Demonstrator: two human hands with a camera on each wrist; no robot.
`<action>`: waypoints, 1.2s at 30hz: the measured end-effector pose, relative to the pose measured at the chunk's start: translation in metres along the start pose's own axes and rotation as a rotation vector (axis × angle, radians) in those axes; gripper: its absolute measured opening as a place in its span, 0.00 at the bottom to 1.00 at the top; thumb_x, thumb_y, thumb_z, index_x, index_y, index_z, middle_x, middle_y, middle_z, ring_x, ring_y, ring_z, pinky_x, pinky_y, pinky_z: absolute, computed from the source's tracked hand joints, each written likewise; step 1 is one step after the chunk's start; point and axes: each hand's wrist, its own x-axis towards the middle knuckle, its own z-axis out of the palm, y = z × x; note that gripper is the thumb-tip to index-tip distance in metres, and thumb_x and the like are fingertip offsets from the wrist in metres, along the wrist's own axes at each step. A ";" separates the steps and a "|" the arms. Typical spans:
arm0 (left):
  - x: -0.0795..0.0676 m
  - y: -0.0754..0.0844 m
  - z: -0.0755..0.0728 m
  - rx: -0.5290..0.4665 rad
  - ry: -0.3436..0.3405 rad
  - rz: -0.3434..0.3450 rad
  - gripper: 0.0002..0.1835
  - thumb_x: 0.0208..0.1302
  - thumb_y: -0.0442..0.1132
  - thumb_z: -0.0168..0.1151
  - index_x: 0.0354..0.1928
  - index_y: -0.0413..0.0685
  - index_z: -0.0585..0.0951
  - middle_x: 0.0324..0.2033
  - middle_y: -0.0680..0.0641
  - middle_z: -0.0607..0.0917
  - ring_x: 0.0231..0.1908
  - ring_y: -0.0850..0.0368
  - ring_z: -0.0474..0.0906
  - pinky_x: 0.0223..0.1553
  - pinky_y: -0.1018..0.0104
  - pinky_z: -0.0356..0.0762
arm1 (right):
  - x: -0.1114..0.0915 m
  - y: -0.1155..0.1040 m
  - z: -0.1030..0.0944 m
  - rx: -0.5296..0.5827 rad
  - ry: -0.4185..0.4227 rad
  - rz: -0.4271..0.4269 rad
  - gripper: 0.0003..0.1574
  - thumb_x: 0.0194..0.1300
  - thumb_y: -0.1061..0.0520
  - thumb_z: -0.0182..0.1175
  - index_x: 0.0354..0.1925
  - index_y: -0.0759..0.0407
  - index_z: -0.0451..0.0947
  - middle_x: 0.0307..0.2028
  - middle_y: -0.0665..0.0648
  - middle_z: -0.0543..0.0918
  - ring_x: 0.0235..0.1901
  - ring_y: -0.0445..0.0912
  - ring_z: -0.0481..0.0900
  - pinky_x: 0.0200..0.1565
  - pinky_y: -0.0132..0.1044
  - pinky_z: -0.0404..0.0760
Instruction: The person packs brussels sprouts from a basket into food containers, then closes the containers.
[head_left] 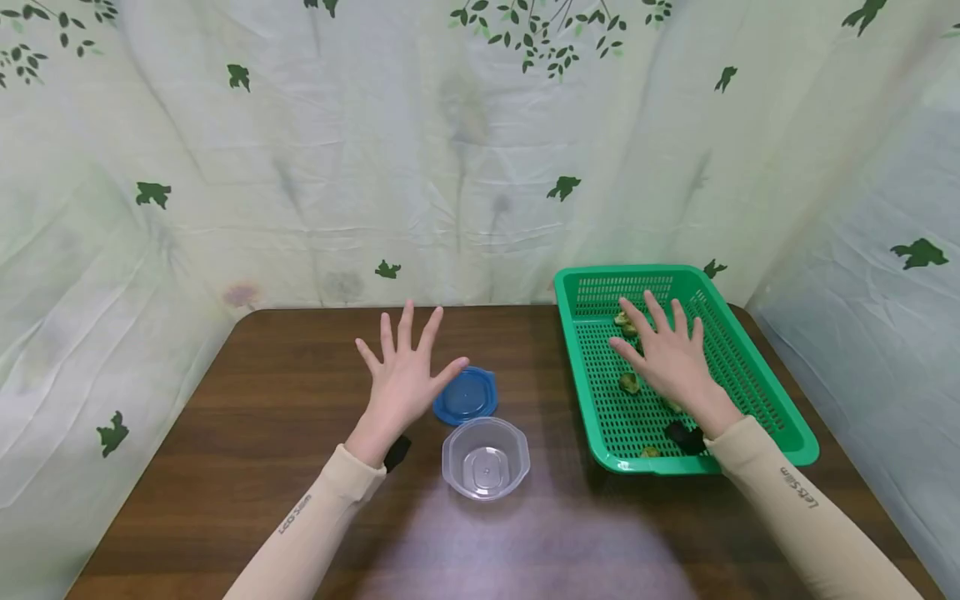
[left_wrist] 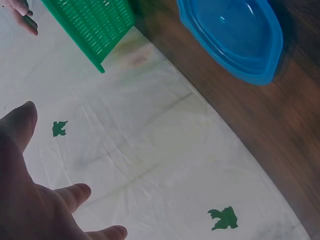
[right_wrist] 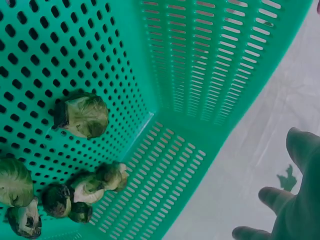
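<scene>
My left hand (head_left: pixel 402 379) is raised with its fingers spread, holding nothing, just left of a blue lid (head_left: pixel 467 396). In front of the lid stands a clear plastic tub (head_left: pixel 486 460), with nothing visible inside it. Over the green basket (head_left: pixel 585 400) my right hand (head_left: pixel 672 358) is spread too, touching none of its contents. Several Brussels sprouts (right_wrist: pixel 86 116) lie on the basket's perforated floor, some browned, most of them bunched toward one end in the right wrist view. From the head view, the right hand and forearm hide part of them.
A brown wooden table (head_left: pixel 300 417) carries the lid, tub and basket. The basket stands at its right side. Pale cloth with green leaf prints (head_left: pixel 450 167) hangs behind the table and along both sides.
</scene>
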 end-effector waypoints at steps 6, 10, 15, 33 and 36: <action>-0.002 -0.005 -0.005 -0.066 0.003 0.033 0.45 0.63 0.68 0.51 0.76 0.61 0.49 0.74 0.41 0.40 0.70 0.32 0.31 0.58 0.26 0.26 | 0.001 0.004 -0.006 0.043 0.010 -0.033 0.44 0.72 0.34 0.45 0.76 0.48 0.44 0.73 0.66 0.44 0.68 0.71 0.39 0.59 0.73 0.40; -0.006 -0.010 -0.011 -0.228 -0.031 0.086 0.43 0.65 0.62 0.54 0.76 0.60 0.49 0.73 0.41 0.44 0.70 0.35 0.39 0.62 0.30 0.38 | 0.003 0.009 -0.009 0.151 -0.010 -0.061 0.43 0.72 0.37 0.47 0.76 0.51 0.45 0.72 0.67 0.46 0.67 0.71 0.45 0.59 0.71 0.46; -0.014 -0.021 -0.015 -0.513 -0.113 0.194 0.39 0.67 0.53 0.59 0.75 0.59 0.52 0.70 0.45 0.56 0.67 0.44 0.55 0.61 0.39 0.58 | 0.008 0.020 -0.011 0.356 -0.053 -0.094 0.42 0.73 0.41 0.48 0.75 0.55 0.45 0.70 0.68 0.52 0.66 0.68 0.53 0.58 0.67 0.57; -0.062 -0.048 0.008 -0.872 -0.525 0.280 0.48 0.58 0.38 0.70 0.75 0.57 0.50 0.72 0.44 0.53 0.67 0.35 0.55 0.63 0.41 0.55 | 0.010 0.062 -0.013 0.840 -0.380 -0.061 0.36 0.76 0.50 0.47 0.74 0.58 0.47 0.66 0.72 0.59 0.53 0.65 0.72 0.52 0.59 0.73; -0.068 -0.045 0.016 -0.833 -0.537 0.294 0.51 0.55 0.41 0.72 0.75 0.57 0.50 0.71 0.42 0.53 0.67 0.36 0.55 0.63 0.42 0.56 | 0.011 0.065 -0.014 0.879 -0.428 -0.049 0.37 0.75 0.51 0.48 0.73 0.61 0.47 0.66 0.74 0.57 0.54 0.69 0.70 0.53 0.62 0.70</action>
